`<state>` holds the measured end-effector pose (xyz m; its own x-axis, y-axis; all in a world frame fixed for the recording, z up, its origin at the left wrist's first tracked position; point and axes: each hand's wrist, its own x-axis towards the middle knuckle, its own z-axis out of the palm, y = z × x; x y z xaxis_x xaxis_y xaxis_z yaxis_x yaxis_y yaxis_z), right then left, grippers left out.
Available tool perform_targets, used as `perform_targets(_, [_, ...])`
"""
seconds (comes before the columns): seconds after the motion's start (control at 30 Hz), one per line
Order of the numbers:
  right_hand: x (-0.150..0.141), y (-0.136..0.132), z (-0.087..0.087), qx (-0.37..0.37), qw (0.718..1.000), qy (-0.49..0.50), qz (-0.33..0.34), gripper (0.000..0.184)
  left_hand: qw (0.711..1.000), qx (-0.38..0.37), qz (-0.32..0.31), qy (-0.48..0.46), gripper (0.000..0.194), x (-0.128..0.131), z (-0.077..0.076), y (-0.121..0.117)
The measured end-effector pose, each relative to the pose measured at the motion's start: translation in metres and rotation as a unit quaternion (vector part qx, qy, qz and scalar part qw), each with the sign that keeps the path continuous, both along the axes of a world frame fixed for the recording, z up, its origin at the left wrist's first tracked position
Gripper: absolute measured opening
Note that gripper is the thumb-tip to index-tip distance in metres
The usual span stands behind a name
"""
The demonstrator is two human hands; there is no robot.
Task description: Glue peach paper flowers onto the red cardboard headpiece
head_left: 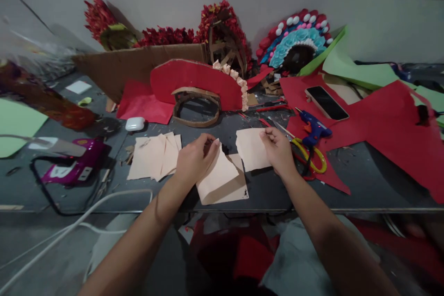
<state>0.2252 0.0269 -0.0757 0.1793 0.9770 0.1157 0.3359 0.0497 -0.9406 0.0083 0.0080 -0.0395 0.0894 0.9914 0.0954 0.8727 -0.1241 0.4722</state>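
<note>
My left hand [197, 156] pinches the top edge of a cream sheet of paper [222, 171], which has a ragged edge. Between finger and thumb, my right hand [278, 150] grips a smaller torn piece of cream paper [252, 148]. A dark gap separates the two pieces. Under the left sheet lies another cream sheet [239, 192] with dark specks at its corner. Left of my left hand is a loose pile of cream paper pieces [147, 157]. Beyond both hands stands a red headdress [197, 76] with a brown band and cream paper ruffles along its right edge.
Right of my right hand lie yellow-handled scissors [321, 162], a blue glue gun [314, 127], a phone [327, 102] and red paper [388, 118]. A purple device [81, 162] with cords and a white earbud case [135, 124] are leftward. Decorated headdresses [294, 41] lean against the wall.
</note>
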Motion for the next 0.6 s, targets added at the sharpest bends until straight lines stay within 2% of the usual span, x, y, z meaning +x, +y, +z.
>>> perform_targets(0.17, [-0.01,-0.007,0.013,0.017,0.999,0.046,-0.007,0.027,0.991,0.092,-0.078,-0.065,0.026,0.002,0.001,-0.001])
perform_targets(0.33, [-0.019,-0.016,0.027,0.037,0.994,0.089,-0.051,0.028,0.983,0.08,-0.117,-0.117,0.027,0.005,0.003,-0.004])
perform_targets(0.4, [-0.023,-0.02,0.031,0.035,0.992,0.112,-0.039,0.028,0.976,0.068,-0.116,-0.169,0.027,0.008,0.003,-0.005])
perform_targets(0.47, [-0.029,-0.025,0.032,0.031,0.99,0.137,0.006,0.03,0.968,0.05,-0.114,-0.217,0.021,0.01,0.003,-0.006])
perform_targets(0.53, [-0.036,-0.031,0.032,0.022,0.987,0.152,0.04,0.051,0.961,0.026,-0.098,-0.258,0.02,0.012,0.002,-0.006])
perform_targets(0.6, [-0.043,-0.04,0.03,-0.001,0.99,0.137,0.037,0.08,0.952,0.007,-0.063,-0.298,0.022,0.012,0.001,-0.006])
